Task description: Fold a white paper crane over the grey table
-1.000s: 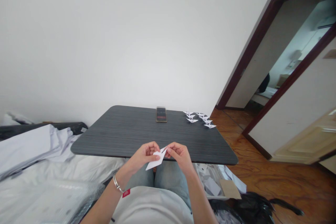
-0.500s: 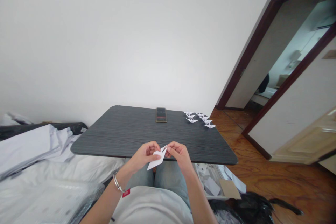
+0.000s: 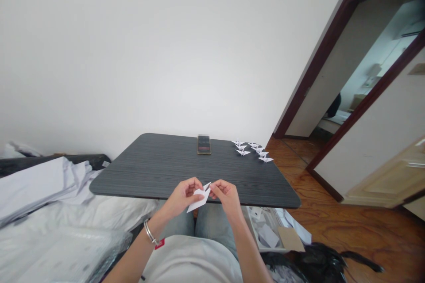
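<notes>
A folded piece of white paper (image 3: 197, 204) is held over the near edge of the dark table, its long points slanting up to the right. My left hand (image 3: 186, 195) pinches its body between thumb and fingers. At the upper right, my right hand (image 3: 224, 193) has thumb and fingertips closed on one of the narrow points, with a slit showing between the two points. Several white paper cranes (image 3: 260, 153) stand in two rows at the table's far right corner.
The dark wood-grain table (image 3: 149, 163) has a phone (image 3: 203, 145) propped near its back edge against the wall. White paper sheets (image 3: 40, 185) are piled at left. Below the right side are a bin of paper scraps (image 3: 268, 234) and a black plastic bag (image 3: 318, 261).
Both hands keep their grip on the folded paper. The paper has tilted slightly and its lower tip sits a little higher. The cranes and phone have not moved.
</notes>
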The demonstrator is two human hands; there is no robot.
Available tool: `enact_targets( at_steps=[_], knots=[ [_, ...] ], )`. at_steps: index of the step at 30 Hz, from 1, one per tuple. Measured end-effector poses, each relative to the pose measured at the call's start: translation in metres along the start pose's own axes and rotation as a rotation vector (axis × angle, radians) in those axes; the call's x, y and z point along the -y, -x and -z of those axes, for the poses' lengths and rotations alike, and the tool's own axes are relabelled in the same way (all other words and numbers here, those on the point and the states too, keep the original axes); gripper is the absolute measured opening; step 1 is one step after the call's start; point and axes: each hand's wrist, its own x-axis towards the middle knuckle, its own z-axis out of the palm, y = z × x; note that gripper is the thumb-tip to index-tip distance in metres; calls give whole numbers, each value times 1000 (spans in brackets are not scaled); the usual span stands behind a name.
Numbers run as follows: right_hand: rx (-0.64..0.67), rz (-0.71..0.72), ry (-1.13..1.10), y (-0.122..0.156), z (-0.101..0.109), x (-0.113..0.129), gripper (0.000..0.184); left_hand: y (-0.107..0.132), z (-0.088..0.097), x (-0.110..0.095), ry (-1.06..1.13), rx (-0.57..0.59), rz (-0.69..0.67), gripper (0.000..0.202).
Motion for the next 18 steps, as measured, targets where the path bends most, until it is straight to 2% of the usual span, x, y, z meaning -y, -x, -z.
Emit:
enact_targets(
  at_steps=[7, 14, 18],
  knots=[
    [-48, 49, 27, 1, -3, 0, 26, -1, -1, 1, 6, -25, -14, 27],
    [99, 12, 64, 2, -5, -5, 22, -1, 0, -4, 2, -41, -28, 25],
    [101, 4, 61, 1, -5, -7, 21, 0, -1, -4, 0, -41, -28, 25]
  ],
)
